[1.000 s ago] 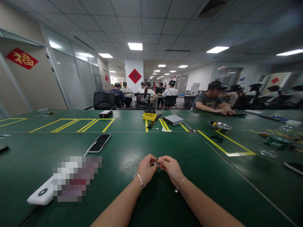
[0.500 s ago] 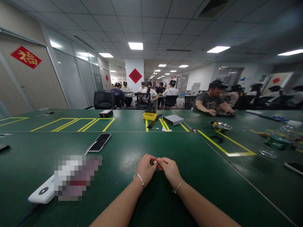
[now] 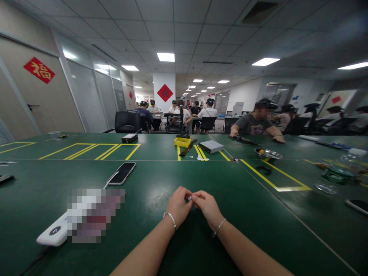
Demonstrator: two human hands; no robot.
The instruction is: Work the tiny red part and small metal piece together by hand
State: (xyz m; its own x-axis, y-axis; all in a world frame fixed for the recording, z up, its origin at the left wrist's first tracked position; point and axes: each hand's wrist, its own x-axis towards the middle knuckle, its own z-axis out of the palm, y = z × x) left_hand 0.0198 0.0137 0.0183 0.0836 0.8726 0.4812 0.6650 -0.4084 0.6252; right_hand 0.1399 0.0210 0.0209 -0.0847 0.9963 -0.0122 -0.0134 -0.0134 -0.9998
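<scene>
My left hand [image 3: 178, 204] and my right hand [image 3: 207, 207] meet above the green table, fingertips almost touching. Between them is a small silvery piece [image 3: 189, 198], too tiny to name and mostly covered by fingers. The thumb and fingers of my left hand are closed around it. My right thumb and forefinger pinch at its right side. To the left of my hands lies a phone [image 3: 122, 173] with a white cable plugged into its near end. A white device [image 3: 53, 231] with a round dark button is closer to me, partly blurred out.
A yellow box [image 3: 182, 142] with dark items and a grey box [image 3: 211, 146] stand further back. Right of them are a metal bowl [image 3: 268, 153], a clear bottle [image 3: 336, 172] and another phone [image 3: 357, 206]. A co-worker [image 3: 255, 124] sits across the table.
My hands stay together in nearly the same place. Red on the small piece showed earlier and is hardly visible now. The co-worker's hands have moved apart, with a dark item shifting left.
</scene>
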